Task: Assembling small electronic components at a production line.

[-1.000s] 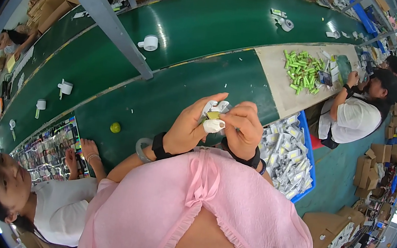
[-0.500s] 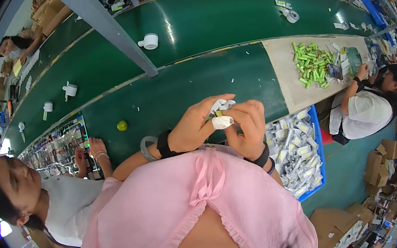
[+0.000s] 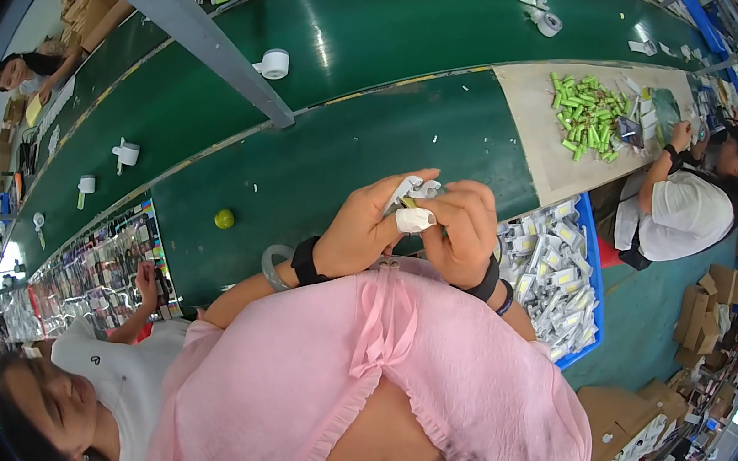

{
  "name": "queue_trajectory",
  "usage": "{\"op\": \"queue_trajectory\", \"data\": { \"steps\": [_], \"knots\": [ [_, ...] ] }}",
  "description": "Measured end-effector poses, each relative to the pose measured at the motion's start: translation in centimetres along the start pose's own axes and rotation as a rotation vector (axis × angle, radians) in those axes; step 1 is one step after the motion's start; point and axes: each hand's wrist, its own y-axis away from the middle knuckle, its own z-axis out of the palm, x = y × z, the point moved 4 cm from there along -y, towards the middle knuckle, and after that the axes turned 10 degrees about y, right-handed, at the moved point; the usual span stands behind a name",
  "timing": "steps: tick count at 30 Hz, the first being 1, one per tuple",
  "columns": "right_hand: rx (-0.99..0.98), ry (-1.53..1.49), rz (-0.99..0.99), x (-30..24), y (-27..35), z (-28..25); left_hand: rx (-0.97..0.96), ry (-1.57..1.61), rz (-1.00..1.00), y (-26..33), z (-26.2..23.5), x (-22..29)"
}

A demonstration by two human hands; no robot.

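My left hand (image 3: 356,234) is closed around a small white plastic piece (image 3: 405,191) held in front of my chest. My right hand (image 3: 463,236) pinches the same piece from the other side, fingers bent inward. Between the fingertips shows a bit of yellow-green, too covered to name. A white wrap (image 3: 413,220) covers the tip of my left thumb. Under both hands lies the green worktable (image 3: 330,170). Beside my right forearm stands a blue bin (image 3: 598,305) filled with many flat, silvery-white pieces (image 3: 556,281) with yellowish panels.
A round yellow-green object (image 3: 224,218) rests on the table at left. White round devices (image 3: 272,64) sit on the green belt beyond, past a grey post (image 3: 224,56). Green cylinders (image 3: 590,115) are heaped before a co-worker (image 3: 689,210) at right. Another person (image 3: 82,389) sits close at left.
The person at left has leaned lower, and their hand has lifted off the table edge. My hands keep the white piece in nearly the same place. The whole view has tilted slightly.
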Motion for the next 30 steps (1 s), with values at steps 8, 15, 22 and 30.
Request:
{"op": "queue_trajectory", "data": {
  "steps": [8,15,22,30],
  "knots": [
    [0.033,0.002,0.056,1.1,0.4,2.0,0.105,-0.024,0.050,-1.0,-0.5,-0.6],
    [0.008,0.032,0.183,1.4,0.5,2.5,0.102,-0.013,0.084,-1.5,-1.1,-0.9],
    [-0.172,-0.046,0.231,2.7,0.1,2.6,0.008,0.163,-0.015,-2.8,-2.6,-2.6],
    [-0.263,-0.015,0.419,6.1,2.1,2.6,0.063,0.118,-0.118,-6.6,-5.3,-3.2]
  ]
}}
